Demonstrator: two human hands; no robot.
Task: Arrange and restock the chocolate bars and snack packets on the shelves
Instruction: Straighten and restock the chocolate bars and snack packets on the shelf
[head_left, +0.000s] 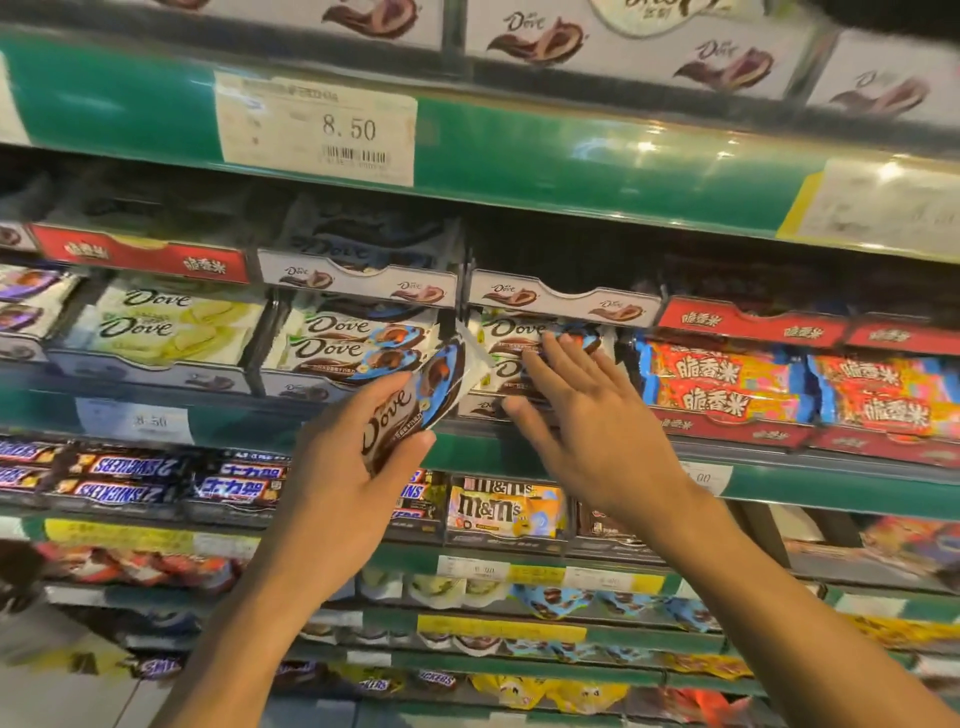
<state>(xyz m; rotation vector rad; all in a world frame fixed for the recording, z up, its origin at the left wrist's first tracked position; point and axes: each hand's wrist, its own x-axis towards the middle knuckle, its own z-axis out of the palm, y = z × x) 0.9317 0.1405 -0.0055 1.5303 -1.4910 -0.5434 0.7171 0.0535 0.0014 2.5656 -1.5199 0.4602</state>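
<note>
Dove bar (415, 400), a blue-and-brown packet, is pinched by the left hand (337, 467), the thumb curled over its lower edge and the fingers wrapped behind it, so that it is held tilted just in front of the middle shelf's front edge (234, 415). Straight, spread fingers of the right hand (587, 415) are laid flat on the stacked Dove bars (514, 332) in a white display tray (563, 301), with nothing gripped (the fingertips are blurred, so the exact contact cannot be told). Just to the left, a second tray of the same blue Dove bars (353, 343) is seen, and beyond it pale green Dove packets (171, 322). To the right of the hands, at the shelf's right end, orange and blue snack packets (727, 384) are stacked in red trays (748, 325). A price tag reading 8.50 (317, 130) is fixed on the green edge of the shelf above. On the shelf below, Snickers bars (124, 478) lie towards the left end and M&M's packets (504, 506) are seen between the two forearms.
</note>
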